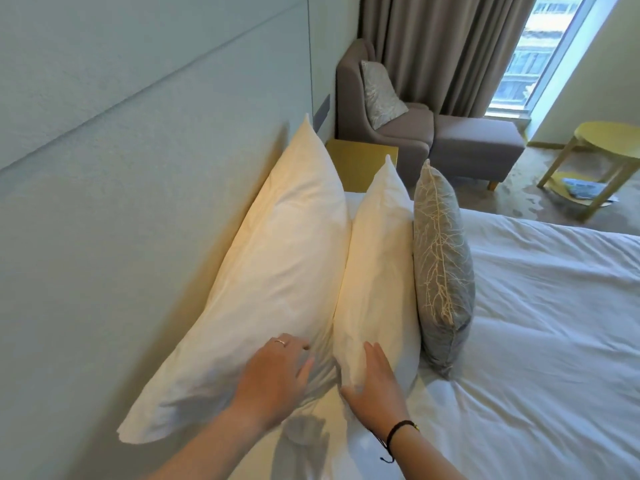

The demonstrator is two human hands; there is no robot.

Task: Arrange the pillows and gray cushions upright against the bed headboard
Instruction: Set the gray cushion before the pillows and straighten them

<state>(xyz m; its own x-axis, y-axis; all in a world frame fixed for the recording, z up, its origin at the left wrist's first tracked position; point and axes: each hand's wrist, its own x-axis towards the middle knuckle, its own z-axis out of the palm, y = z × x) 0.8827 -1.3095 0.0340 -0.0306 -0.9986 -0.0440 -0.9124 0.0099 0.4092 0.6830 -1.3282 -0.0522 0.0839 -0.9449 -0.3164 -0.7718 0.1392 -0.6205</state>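
The fingers (298, 351) of the left hand (277, 375) were laid loosely spread and nearly straight on the lower end of the large white pillow (277, 271), a ring being seen on one of them. The right hand (374, 386) was pressed flat, fingers held straight and close together, against the near end of the smaller white pillow (377, 271), its thumb tucked at the pillow's lower edge; a dark band was worn at that wrist. The large pillow was stood on edge against the pale headboard (138, 237), and the smaller pillow was stood upright just in front of it, the two touching along their length. A gray cushion (443, 268) with a pale branching pattern was propped upright against the smaller pillow's front. All three were set on the bed (554, 323), covered in white linen. Beyond them a yellow bedside stand (360, 161), a gray armchair (349, 98) holding another patterned cushion (381, 91), a footstool (478, 143), curtains (443, 46) and a round yellow side table (609, 140) were seen.
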